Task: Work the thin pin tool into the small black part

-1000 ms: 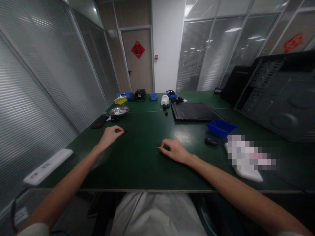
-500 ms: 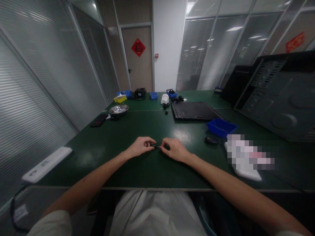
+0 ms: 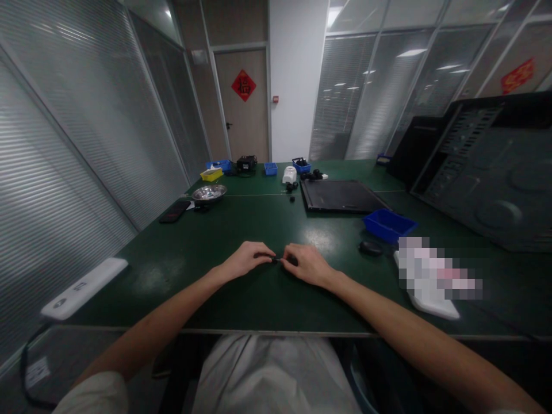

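Just above the green table [image 3: 241, 305], my left hand [image 3: 248, 259] is closed, its thumb and fingertips pinching a small dark piece [image 3: 274, 260] too small to name. Facing it, my right hand [image 3: 308, 263] is closed too, with thumb and forefinger at a thin pale tip that meets the dark piece. What else my right fingers hold is hidden behind them. Both hands rest close together near the middle of the table, fingertips almost touching.
To the right lie a black computer mouse [image 3: 370, 248], a blue tray [image 3: 389, 225] and a blurred-out white item [image 3: 431, 305]. A flat black panel [image 3: 345, 196] sits beyond. At left are a white power strip [image 3: 84, 289], a phone [image 3: 174, 211] and a metal bowl [image 3: 209, 194]. A computer case [image 3: 487, 190] stands far right.
My left fingers have shifted slightly right along the dark piece, covering more of it. My right hand has stayed nearly still.
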A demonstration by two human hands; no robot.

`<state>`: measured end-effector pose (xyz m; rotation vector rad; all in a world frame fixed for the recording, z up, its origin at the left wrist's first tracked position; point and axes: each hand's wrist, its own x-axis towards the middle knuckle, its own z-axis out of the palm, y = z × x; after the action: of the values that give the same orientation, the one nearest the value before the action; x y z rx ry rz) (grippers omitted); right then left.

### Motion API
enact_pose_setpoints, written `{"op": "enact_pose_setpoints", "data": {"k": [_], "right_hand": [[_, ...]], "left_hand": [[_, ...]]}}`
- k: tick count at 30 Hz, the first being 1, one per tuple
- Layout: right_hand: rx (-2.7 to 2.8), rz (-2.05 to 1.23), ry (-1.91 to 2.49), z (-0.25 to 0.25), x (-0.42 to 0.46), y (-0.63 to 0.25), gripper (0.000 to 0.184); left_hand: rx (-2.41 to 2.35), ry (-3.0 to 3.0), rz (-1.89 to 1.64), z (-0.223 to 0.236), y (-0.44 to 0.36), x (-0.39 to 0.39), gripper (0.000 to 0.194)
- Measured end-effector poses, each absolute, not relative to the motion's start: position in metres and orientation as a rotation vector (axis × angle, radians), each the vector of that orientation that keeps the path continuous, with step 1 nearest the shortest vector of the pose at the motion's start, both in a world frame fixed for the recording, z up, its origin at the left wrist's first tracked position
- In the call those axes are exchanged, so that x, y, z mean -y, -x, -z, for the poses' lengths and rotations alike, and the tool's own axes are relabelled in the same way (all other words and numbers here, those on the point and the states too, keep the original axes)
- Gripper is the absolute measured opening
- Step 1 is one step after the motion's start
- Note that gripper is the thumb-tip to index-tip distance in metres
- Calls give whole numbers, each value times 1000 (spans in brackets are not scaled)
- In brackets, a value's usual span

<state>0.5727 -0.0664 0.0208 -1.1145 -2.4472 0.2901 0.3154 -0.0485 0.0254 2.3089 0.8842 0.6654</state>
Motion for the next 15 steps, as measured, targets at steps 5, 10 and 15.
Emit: {"op": "enact_pose_setpoints", "data": {"k": [5,10,15], "right_hand": [[2389,-302,1082,-17,66,-571,12],[2345,-330,1040,-13,63,-570,14],[2401,-310,1090,-16,63,-571,12]], "left_hand": [[-887,-2268,-714,-22,-317,48,22],[-881,-2185,-796,-16,-318,48,24],[-824,-2311,-797,-15,-319,51,23]]}}
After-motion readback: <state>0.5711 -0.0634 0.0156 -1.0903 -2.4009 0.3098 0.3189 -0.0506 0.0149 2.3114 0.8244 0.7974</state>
